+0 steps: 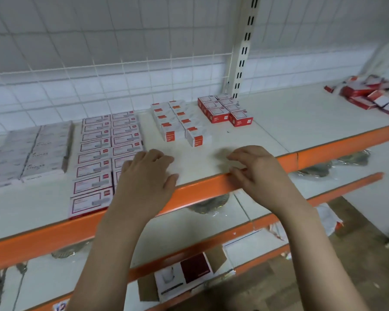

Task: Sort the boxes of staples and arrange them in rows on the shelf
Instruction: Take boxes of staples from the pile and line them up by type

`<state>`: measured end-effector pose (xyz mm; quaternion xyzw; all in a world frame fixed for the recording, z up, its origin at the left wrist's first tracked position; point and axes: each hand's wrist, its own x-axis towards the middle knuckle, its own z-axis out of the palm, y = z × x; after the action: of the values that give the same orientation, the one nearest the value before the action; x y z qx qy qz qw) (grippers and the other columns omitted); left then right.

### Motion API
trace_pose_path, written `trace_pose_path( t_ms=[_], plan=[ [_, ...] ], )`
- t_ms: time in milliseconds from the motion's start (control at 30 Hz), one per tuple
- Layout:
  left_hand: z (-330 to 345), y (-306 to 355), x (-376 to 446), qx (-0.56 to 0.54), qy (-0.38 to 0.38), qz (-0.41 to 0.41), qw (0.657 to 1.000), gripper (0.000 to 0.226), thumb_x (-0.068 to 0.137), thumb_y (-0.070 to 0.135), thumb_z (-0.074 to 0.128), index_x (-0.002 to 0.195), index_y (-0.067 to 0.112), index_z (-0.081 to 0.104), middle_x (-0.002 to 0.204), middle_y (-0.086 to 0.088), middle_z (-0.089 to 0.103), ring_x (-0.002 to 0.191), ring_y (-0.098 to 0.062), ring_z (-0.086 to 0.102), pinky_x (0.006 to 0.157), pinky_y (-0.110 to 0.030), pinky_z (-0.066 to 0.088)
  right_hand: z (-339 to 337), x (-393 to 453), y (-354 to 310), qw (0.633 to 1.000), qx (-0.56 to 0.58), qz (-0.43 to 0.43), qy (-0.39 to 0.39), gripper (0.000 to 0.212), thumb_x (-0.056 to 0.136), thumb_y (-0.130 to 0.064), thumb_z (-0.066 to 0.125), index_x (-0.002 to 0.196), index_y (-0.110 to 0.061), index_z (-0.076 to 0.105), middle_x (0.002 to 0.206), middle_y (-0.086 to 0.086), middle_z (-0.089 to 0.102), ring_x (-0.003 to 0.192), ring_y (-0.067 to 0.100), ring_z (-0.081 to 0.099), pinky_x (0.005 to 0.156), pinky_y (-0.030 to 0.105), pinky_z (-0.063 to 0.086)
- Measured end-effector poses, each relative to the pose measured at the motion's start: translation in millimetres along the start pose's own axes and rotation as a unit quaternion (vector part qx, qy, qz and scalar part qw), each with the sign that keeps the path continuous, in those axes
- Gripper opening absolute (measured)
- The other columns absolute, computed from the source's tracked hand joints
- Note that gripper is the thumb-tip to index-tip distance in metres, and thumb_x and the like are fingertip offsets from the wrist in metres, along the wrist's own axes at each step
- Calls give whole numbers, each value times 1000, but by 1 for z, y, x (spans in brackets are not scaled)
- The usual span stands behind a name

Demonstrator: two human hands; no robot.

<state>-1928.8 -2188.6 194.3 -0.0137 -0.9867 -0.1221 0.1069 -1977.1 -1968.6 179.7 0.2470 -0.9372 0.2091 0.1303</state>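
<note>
Orange-edged white shelf (245, 140) carries flat rectangular staple boxes (109, 144) in neat rows, with a loose heap (368, 93) far right. Your left hand (147, 173) and right hand (259, 169) rest at its front edge, fingers relaxed, holding nothing.

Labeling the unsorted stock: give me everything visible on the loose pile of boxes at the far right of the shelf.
The loose pile of staple boxes lies at the far right of the top shelf, near the back. The boxes look like small cardboard cartons, red with white faces, heaped at mixed angles and overlapping instead of standing in rows. The pile runs out of view at the right edge and is blurred, so print and count cannot be read. It rests on the shelf surface; neither hand touches it.
</note>
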Motion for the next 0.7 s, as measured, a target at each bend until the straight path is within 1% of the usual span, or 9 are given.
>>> trace_pose_path(
  t_ms=[133,200,267,367,500,600,700],
  plan=[
    [22,67,27,-1,-20,31,999,43,95,40,41,136,27,41,137,9,44,127,-14,36,106,-35,28,-30,-18,66,999,-14,44,26,23,84,-14,62,105,-7,67,105,8,66,104,30,57,88,39,46],
    [32,104,41,-6,-21,51,998,43,95,41,41,136,28,40,137,10,44,126,-14,37,105,-34,28,-49,-26,100,998,-21,57,31,26,84,-20,57,105,-7,66,101,8,66,100,30,58,86,38,47],
    [42,139,53,-16,-16,70,997,44,94,40,43,137,28,41,136,9,45,126,-14,38,104,-34,28,-68,-32,132,997,-31,65,31,27,84,-20,57,105,-6,66,100,9,66,97,31,59,85,36,46],
    [55,188,69,-19,-14,93,995,45,94,39,44,137,26,41,135,7,46,125,-16,37,101,-34,28,-96,-42,175,996,-45,76,27,26,85,-16,60,109,-7,64,104,10,64,101,31,57,88,39,46],
    [72,242,87,-23,-14,107,994,46,94,41,38,136,23,43,132,2,48,122,-21,39,97,-35,28,-124,-57,221,994,-59,91,6,32,88,-18,57,119,-10,61,114,8,61,109,27,52,92,38,43],
    [86,275,98,-18,-28,124,992,45,94,40,40,136,24,43,131,3,48,121,-21,40,95,-33,29,-137,-66,253,992,-64,110,-3,37,88,-18,57,125,-12,57,120,7,58,112,27,51,94,34,40],
    [95,295,112,-15,-39,131,991,45,94,40,41,136,24,43,130,3,49,119,-21,42,95,-33,30,-140,-67,276,990,-63,129,-10,40,89,-22,56,129,-15,54,123,4,56,113,24,50,93,29,37]
  ],
)
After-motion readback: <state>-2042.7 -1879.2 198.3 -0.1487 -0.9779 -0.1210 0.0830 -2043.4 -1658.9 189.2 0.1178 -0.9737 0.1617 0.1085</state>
